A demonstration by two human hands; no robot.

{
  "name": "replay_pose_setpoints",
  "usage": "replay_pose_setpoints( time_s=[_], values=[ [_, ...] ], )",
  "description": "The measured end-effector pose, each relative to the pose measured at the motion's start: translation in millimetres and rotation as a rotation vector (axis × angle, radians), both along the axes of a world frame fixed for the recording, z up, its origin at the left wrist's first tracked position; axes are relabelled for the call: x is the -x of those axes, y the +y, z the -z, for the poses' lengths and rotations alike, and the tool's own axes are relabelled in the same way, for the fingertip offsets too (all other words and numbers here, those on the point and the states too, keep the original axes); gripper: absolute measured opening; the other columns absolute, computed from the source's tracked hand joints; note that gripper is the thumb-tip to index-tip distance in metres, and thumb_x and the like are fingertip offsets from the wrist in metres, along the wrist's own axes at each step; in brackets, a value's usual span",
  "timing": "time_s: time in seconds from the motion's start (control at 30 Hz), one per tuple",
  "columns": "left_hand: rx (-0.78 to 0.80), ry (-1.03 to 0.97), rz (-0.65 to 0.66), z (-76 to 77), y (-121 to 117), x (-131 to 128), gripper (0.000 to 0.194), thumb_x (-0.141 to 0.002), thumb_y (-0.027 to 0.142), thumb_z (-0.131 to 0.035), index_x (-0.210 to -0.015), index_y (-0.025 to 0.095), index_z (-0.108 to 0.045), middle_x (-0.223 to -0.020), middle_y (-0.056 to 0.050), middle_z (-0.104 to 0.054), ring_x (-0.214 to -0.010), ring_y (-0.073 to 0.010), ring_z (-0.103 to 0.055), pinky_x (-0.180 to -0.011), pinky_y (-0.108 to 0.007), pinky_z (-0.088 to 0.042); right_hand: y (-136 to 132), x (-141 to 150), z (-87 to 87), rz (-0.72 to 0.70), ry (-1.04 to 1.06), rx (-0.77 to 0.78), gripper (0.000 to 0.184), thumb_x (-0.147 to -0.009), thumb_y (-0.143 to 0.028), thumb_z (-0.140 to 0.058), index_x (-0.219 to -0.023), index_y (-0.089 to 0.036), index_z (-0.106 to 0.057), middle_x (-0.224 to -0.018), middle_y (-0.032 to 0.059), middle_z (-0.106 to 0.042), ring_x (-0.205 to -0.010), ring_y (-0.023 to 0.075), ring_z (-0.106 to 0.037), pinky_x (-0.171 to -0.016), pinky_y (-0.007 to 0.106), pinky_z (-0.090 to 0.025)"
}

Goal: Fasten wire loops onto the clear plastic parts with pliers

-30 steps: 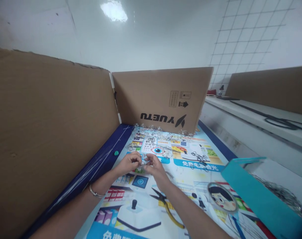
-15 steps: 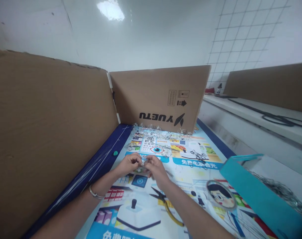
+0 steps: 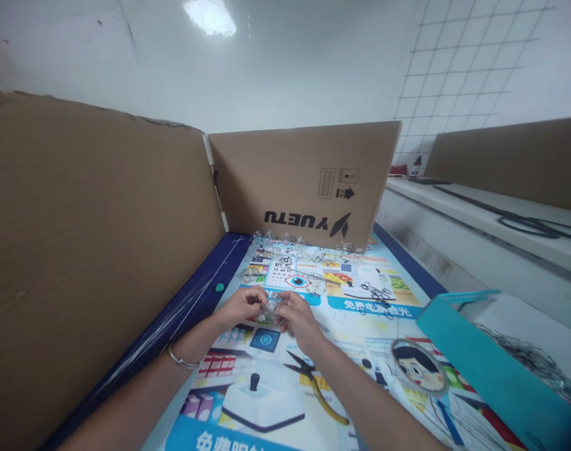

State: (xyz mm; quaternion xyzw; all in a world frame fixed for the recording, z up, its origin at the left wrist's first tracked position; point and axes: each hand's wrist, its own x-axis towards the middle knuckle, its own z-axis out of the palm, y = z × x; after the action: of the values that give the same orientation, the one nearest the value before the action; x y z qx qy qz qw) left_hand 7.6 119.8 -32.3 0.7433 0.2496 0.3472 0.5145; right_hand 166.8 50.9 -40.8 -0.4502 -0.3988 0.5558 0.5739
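Both hands meet over the middle of the printed table cover. My left hand (image 3: 244,305), with a bangle (image 3: 180,359) on its wrist, pinches one side of a small clear, glittering piece (image 3: 270,305). On the other side, my right hand (image 3: 297,318) grips the same piece between thumb and fingers. Its exact kind is too small to make out, and fingertips cover part of it. Below my right hand lie pliers (image 3: 313,382) with dark jaws and yellow handles, jaws spread, partly under my right forearm.
Cardboard panels (image 3: 304,181) stand at the back and left. Clear wire-like pieces (image 3: 308,250) lie along the back. Dark rings (image 3: 377,297) sit to their right. A teal box (image 3: 492,363) of metal pieces is at right, near a round coil (image 3: 419,366). A green bit (image 3: 219,287) rests at left.
Both hands stay together on the clear piece, with only slight finger movement. The view has shifted a little; nothing else has visibly moved.
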Motion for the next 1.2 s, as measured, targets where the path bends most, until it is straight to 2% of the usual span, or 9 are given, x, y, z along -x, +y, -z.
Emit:
replay_pose_setpoints(
  time_s=[0.2,0.37,0.57,0.7,0.9,1.07,1.2],
  values=[
    [0.002,0.03,0.071,-10.8,2.5,6.1,0.005,-0.06,0.013,-0.06,-0.064,0.012,-0.058,-0.073,-0.001,-0.053,-0.066,-0.0109,-0.05,-0.06,-0.021,-0.04,-3.1,-1.6,-5.2,-0.007,-0.018,-0.034,0.033,-0.057,-0.02,-0.062,-0.089,-0.019,-0.052,-0.061,-0.0056,-0.052,-0.049,0.0104,-0.05,-0.037,0.019,-0.037],
    [-0.067,0.092,0.092,-18.6,1.7,7.2,0.003,-0.061,0.012,-0.059,-0.064,0.011,-0.058,-0.072,-0.001,-0.053,-0.066,-0.0104,-0.05,-0.06,-0.02,-0.04,-2.8,-1.3,-3.4,-0.018,-0.05,-0.067,0.034,-0.057,-0.018,-0.06,-0.09,-0.02,-0.053,-0.066,-0.0045,-0.052,-0.052,0.0097,-0.048,-0.038,0.019,-0.037],
    [-0.247,0.202,0.053,-25.6,4.6,9.1,0.011,-0.061,0.005,-0.053,-0.062,0.013,-0.06,-0.071,-0.001,-0.054,-0.071,-0.0116,-0.052,-0.067,-0.022,-0.042,-0.1,-2.1,4.1,-0.024,-0.112,-0.16,0.042,-0.061,-0.024,-0.062,-0.101,-0.021,-0.051,-0.096,0.0022,-0.054,-0.063,0.0108,-0.05,-0.045,0.021,-0.042],
    [-0.378,0.282,-0.028,-26.2,6.7,10.5,0.018,-0.062,0.001,-0.049,-0.063,0.014,-0.061,-0.071,0.0,-0.055,-0.073,-0.0116,-0.052,-0.07,-0.022,-0.041,1.2,-1.4,12.7,0.112,-0.3,-0.262,0.045,-0.063,-0.024,-0.061,-0.106,-0.022,-0.049,-0.108,0.0049,-0.051,-0.077,0.0144,-0.053,-0.056,0.024,-0.046],
    [-0.536,0.412,-0.11,-26.2,3.9,9.3,0.025,-0.061,-0.003,-0.046,-0.066,0.015,-0.063,-0.072,0.0,-0.056,-0.074,-0.0115,-0.053,-0.069,-0.021,-0.041,-0.8,1.5,11.9,0.242,-0.537,-0.325,0.038,-0.062,-0.021,-0.058,-0.1,-0.021,-0.054,-0.097,0.0039,-0.053,-0.081,0.0169,-0.053,-0.058,0.025,-0.045],
    [-0.638,0.512,-0.242,-35.2,17.3,28.4,0.025,-0.068,0.0,-0.044,-0.071,0.016,-0.063,-0.084,-0.002,-0.057,-0.082,-0.0138,-0.053,-0.076,-0.024,-0.041,2.2,-3.4,10.8,0.369,-0.51,-0.303,0.029,-0.064,-0.021,-0.053,-0.092,-0.02,-0.057,-0.095,0.0039,-0.055,-0.078,0.0163,-0.054,-0.058,0.025,-0.044],
    [-0.675,0.574,-0.307,-37.9,33.8,47.9,0.027,-0.066,-0.002,-0.043,-0.069,0.016,-0.063,-0.081,-0.002,-0.057,-0.08,-0.0133,-0.054,-0.075,-0.023,-0.041,4.2,-5.1,11.3,0.432,-0.452,-0.288,0.023,-0.065,-0.023,-0.052,-0.087,-0.018,-0.059,-0.09,0.004,-0.059,-0.074,0.0165,-0.054,-0.063,0.028,-0.044]
  ],
)
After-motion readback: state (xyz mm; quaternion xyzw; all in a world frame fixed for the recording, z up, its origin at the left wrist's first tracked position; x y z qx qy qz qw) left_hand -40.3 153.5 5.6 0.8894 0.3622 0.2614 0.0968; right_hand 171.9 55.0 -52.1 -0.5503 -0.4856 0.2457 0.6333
